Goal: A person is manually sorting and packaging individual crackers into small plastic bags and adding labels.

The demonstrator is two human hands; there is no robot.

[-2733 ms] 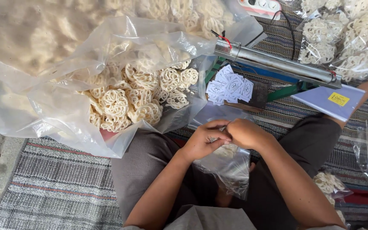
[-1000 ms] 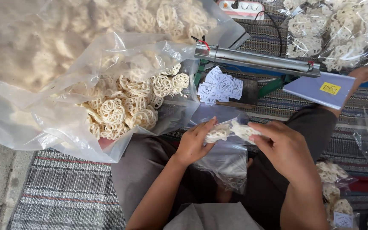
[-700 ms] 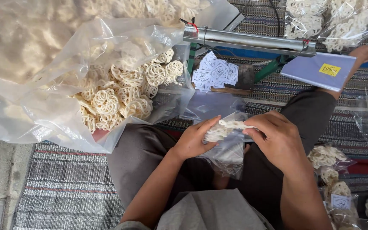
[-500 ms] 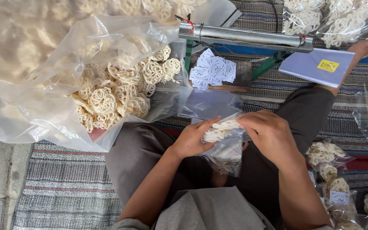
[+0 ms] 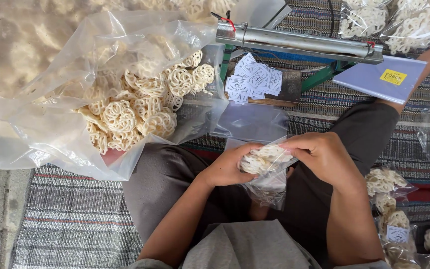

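My left hand and my right hand meet over my lap, both gripping a small clear plastic bag and a stack of pale lattice crackers at its mouth. The crackers sit between my fingers, partly inside the bag; the bag's lower part hangs between my knees. A large clear sack of the same round crackers lies open to my left.
A metal bar sealer on a green frame stands ahead, with a pile of small white paper labels beneath it. A flat bluish packet lies right. Filled small bags lie by my right leg, more bags far right. Striped mat underneath.
Earlier both hands worked at the empty bag's mouth. Since then the right hand brought in a stack of crackers and the two hands have drawn together, easing it into the bag.
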